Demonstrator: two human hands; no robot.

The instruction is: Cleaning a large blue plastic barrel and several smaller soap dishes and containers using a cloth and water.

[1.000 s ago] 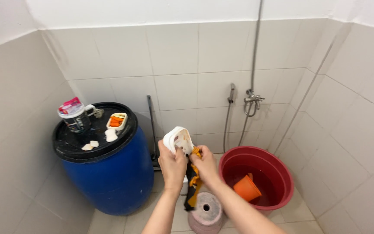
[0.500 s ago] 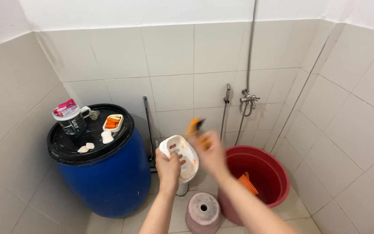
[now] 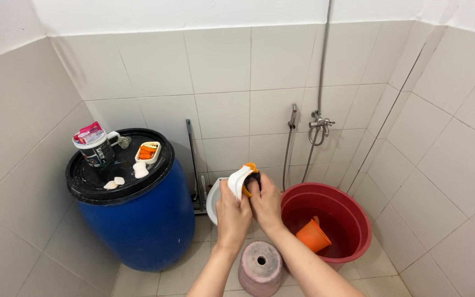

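Note:
My left hand (image 3: 232, 215) grips a white round plastic dish (image 3: 214, 199), held on edge in front of me. My right hand (image 3: 266, 202) is closed on a small white tool with orange trim and a dark head (image 3: 244, 177), which looks like a brush. It presses the tool against the dish. The two hands touch, above a pink cylinder with a hole in its top (image 3: 260, 267) standing on the floor.
To the left stands a blue barrel (image 3: 138, 231) whose black lid (image 3: 92, 184) carries a mug (image 3: 95, 147), an orange soap dish (image 3: 148, 153) and soap pieces. A red bucket (image 3: 353, 220) at the right holds water and an orange dipper (image 3: 313, 235). A tap (image 3: 320, 124) and hose hang on the tiled wall.
My right hand, raised with the orange tool half a second ago, has come down against the dish. Both hands are together again, lower than a second ago.

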